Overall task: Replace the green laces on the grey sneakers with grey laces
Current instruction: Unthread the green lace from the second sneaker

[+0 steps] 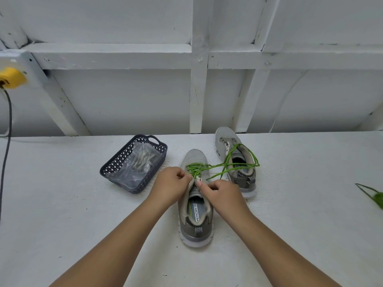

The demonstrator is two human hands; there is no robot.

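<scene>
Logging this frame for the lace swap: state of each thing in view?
Near sneaker: upright, green lace partly undone at the upper eyelets.
Far sneaker: upright, no lace threaded that I can see; loose green lace lies across it.
Left hand: fingers pinching at the near sneaker's eyelets.
Right hand: curled at the tongue; grip unclear.
Basket: holds a clear bag of grey laces, apparently unopened.
Yellow plug: plugged into the wall box.

Two sneakers (195, 204), one basket (116, 162).
</scene>
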